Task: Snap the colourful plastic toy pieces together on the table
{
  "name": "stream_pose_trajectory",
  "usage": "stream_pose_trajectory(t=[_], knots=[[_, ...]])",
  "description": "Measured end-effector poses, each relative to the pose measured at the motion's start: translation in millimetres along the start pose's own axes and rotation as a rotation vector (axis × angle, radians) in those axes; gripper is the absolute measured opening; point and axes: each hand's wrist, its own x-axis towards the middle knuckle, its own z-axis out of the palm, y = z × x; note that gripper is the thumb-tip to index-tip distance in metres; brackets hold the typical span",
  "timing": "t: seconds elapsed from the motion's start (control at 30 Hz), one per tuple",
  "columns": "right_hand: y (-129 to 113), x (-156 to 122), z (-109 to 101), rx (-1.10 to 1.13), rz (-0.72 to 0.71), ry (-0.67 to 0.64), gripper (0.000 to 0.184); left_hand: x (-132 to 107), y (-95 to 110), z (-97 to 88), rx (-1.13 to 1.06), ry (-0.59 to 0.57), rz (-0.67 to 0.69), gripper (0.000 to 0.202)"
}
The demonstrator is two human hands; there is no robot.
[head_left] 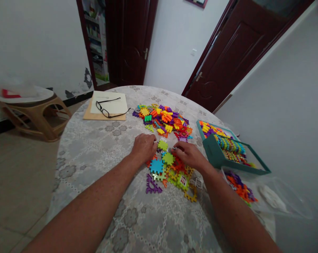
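Presently, just below the frame's centre, a small green toothed tile [163, 145] lies between the left hand [145, 147] and the right hand [189, 153], nearer the left, both hands being apart, their grips not discernible.

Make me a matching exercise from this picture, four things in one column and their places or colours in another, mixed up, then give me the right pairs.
Column one
1. Eyeglasses
2. Left hand
3. Triangular piece
4. Clear plastic bag

Column two
A. Purple, with a toothed edge
B. To the right of the right forearm, with orange and purple pieces inside
C. Lying on the cream paper
D. At the left side of the nearer pile of pieces

Right pairs: 1-C, 2-D, 3-A, 4-B
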Motion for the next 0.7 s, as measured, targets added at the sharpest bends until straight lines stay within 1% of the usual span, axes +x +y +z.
stream_pose_trajectory(t=[0.1,0.2,0.27,0.37,0.43,0.5,0.6,0.7], knots=[[12,13,3,-0.052,0.043,0.104,0.023,-1,0,2.9,0.001,0.013,0.009,0.02],[21,34,11,-0.124,0.029,0.192,0.026,-1,-1,4.0,-0.003,0.02,0.0,0.02],[20,51,18,-0.152,0.022,0.212,0.028,-1,-1,3.8,-0.004,0.022,-0.001,0.02],[11,75,28,-0.211,0.018,0.23,0.036,-1,-2,3.6,0.0,0.022,-0.001,0.02],[3,91,34,-0.263,0.011,0.221,0.042,-2,-2,4.0,0.007,0.024,-0.004,0.02],[-4,104,40,-0.321,0.031,0.178,0.045,-2,-3,4.9,0.015,0.031,-0.005,0.02],[-11,117,46,-0.402,0.087,0.111,0.041,-2,-4,6.3,0.019,0.039,0.003,0.018],[-12,119,49,-0.419,0.1,0.083,0.036,-1,-5,7.5,0.007,0.049,0.011,0.017]])
